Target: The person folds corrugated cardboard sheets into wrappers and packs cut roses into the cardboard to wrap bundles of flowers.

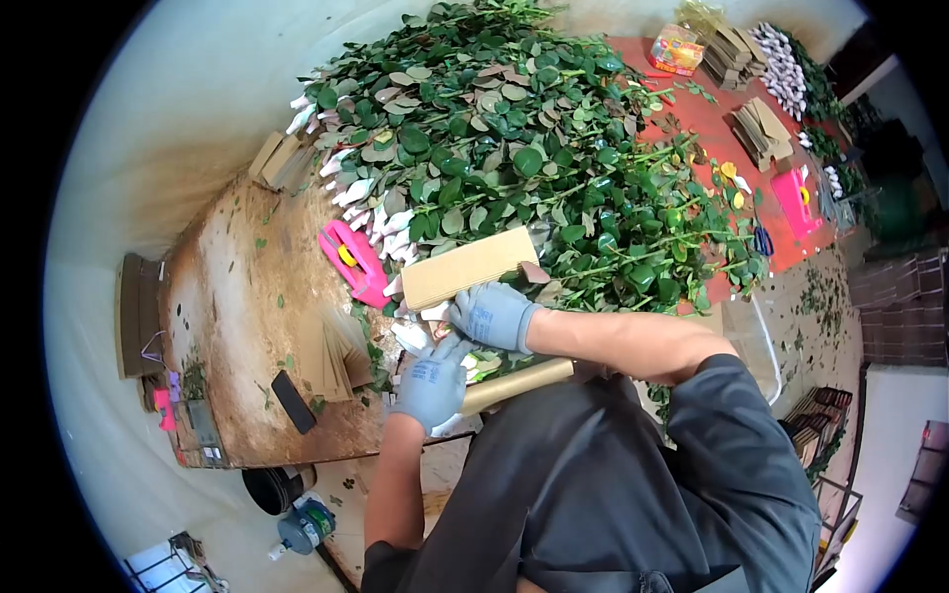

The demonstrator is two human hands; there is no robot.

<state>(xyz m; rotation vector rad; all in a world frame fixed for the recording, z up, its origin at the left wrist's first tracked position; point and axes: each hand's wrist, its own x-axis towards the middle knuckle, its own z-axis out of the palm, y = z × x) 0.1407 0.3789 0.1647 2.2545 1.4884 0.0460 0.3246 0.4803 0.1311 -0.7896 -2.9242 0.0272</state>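
Note:
Both hands wear grey gloves and are close together at the table's near edge. My left hand [433, 381] rests by white-wrapped flower buds [412, 338], its fingertips among them; what they hold is hidden. My right hand [492, 316] lies just below a folded cardboard piece [470, 268], its fingers bent over the buds beside my left hand. The cardboard rests on the near side of a large pile of leafy green stems [514, 148]. A gold-brown roll [519, 384] lies in front of my body, under my hands. A pink tape dispenser [354, 264] is left of the cardboard.
Cardboard sheets [331, 356] and a black phone-like object [294, 401] lie on the brown table [227, 296]. On the red surface [791, 252] are another pink dispenser [796, 203], blue-handled scissors [763, 240] and cardboard stacks [761, 133]. A water jug [304, 526] is below.

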